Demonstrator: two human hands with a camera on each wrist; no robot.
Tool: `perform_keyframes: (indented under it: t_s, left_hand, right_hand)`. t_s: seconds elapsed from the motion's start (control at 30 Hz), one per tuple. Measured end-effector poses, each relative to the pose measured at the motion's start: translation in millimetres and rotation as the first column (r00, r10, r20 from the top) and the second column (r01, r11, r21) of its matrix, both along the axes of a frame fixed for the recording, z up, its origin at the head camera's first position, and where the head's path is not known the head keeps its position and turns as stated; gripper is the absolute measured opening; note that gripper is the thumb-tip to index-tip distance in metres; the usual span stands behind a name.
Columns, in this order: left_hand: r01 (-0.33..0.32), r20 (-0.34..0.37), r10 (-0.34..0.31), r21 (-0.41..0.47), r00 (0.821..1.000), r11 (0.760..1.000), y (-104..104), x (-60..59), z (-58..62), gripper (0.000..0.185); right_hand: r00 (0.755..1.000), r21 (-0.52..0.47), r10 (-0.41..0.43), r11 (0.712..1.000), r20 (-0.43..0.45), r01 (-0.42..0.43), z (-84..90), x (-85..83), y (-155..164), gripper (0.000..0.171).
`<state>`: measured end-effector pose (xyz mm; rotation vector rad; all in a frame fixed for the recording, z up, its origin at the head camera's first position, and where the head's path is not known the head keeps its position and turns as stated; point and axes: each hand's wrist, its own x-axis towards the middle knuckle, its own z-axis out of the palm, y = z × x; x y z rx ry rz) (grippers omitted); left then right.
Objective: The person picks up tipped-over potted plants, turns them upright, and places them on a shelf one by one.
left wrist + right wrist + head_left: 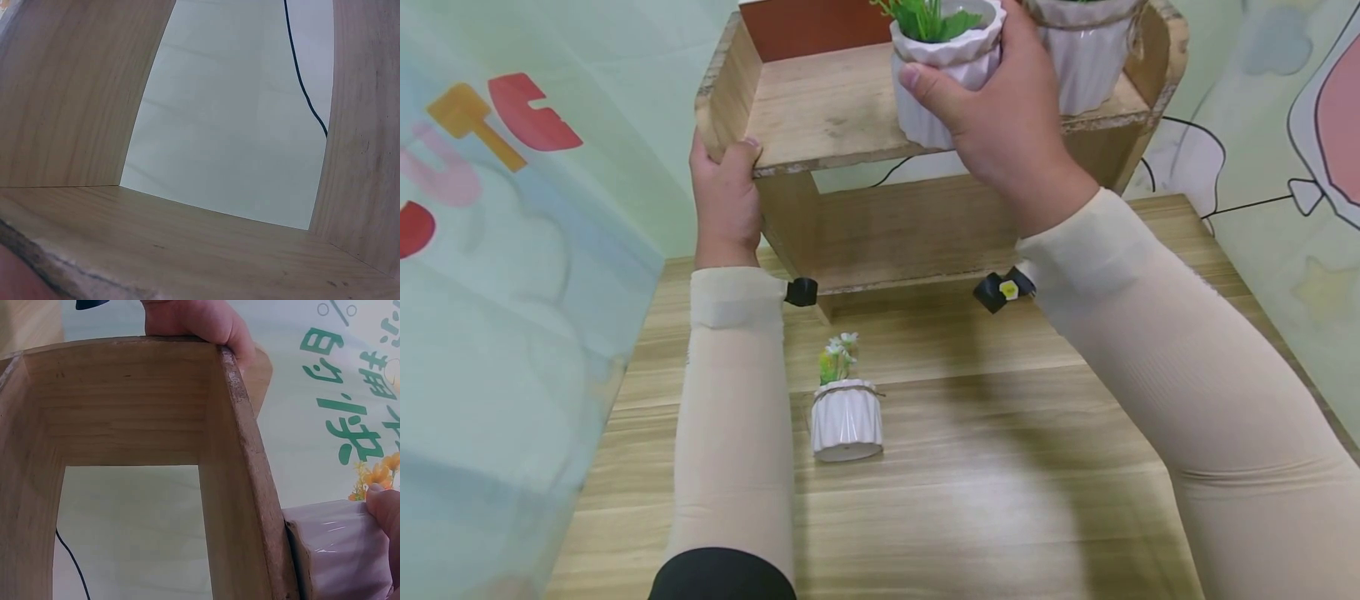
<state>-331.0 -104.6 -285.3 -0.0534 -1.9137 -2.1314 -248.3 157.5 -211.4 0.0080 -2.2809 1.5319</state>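
My right hand (1018,125) holds a white ribbed flowerpot (925,104) with a green plant, thumb across its front. The pot stands at the front edge of the upper board of a wooden shelf (827,108); whether its full weight rests there I cannot tell. In the right wrist view, orange-yellow flowers (378,478) rise from this pot. My left hand (727,196) grips the shelf's left side at the upper board's corner. A second white pot (1086,62) with twine stands at the right end of that board.
A smaller white pot (847,421) with little white flowers appears to lie on its side on the wood-grained table (955,500), base toward me. A reddish-brown panel (820,29) stands behind the upper board. Printed curtains (535,333) flank the table.
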Motion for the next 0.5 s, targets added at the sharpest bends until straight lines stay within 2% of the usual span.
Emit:
perform_keyframes:
  t_s: [0.5]
  left_hand:
    - [-0.009,-0.012,0.009,-0.011,1.0,1.0,-0.5,-0.4,-0.4,0.066]
  right_hand:
    - [0.999,-0.039,0.017,0.999,0.034,-0.015,-1.6,-7.7,-0.4,0.077]
